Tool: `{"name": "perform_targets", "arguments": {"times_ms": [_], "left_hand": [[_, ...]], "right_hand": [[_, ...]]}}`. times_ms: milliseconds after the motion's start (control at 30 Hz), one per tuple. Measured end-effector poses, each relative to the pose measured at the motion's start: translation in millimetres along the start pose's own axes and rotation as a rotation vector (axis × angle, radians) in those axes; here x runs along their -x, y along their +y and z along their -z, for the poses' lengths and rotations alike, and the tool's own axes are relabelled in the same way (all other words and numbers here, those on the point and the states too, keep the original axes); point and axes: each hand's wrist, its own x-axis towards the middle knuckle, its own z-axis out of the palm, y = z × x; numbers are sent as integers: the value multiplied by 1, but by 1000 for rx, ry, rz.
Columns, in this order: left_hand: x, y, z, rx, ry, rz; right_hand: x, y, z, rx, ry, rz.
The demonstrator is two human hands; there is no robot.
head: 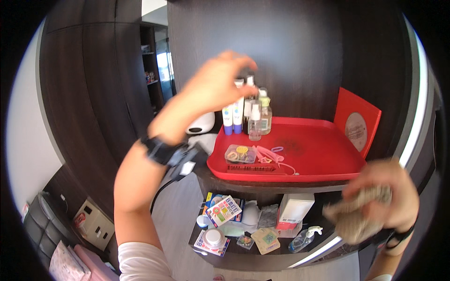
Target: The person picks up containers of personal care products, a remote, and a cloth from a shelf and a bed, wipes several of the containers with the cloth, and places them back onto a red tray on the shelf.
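My left hand (228, 79) is blurred and reaches over the bottles at the back left of the red tray (316, 151); its fingers curl around the dark top of a bottle, and whether it grips is unclear. Below it stand white tubes with blue caps (232, 119), a clear spray bottle (255, 124) and a pump bottle with a pale green collar (266, 116). My right hand (386, 193) holds a crumpled greyish-brown cloth (358, 217) off the tray's front right corner. A small clear box of hair ties (240, 154), a pink strap item (269, 154) and a red comb (251, 169) lie in the tray.
A red square box (358, 123) leans at the tray's back right. The lower shelf holds boxed packets (225, 210), a white jar (213, 237), a white carton (297, 209) and a spray bottle with a white trigger (302, 242). A white rounded device (202, 123) stands left of the tray.
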Motion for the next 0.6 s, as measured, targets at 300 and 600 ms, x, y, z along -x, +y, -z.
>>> {"name": "perform_targets", "arguments": {"times_ms": [300,600], "left_hand": [[321,90,60,91,31,712],[570,236,64,414,-181,1641]], "right_hand": [[23,81,-183,-414,-363,-77],[-37,44,-416,-652,-377,-157]]}}
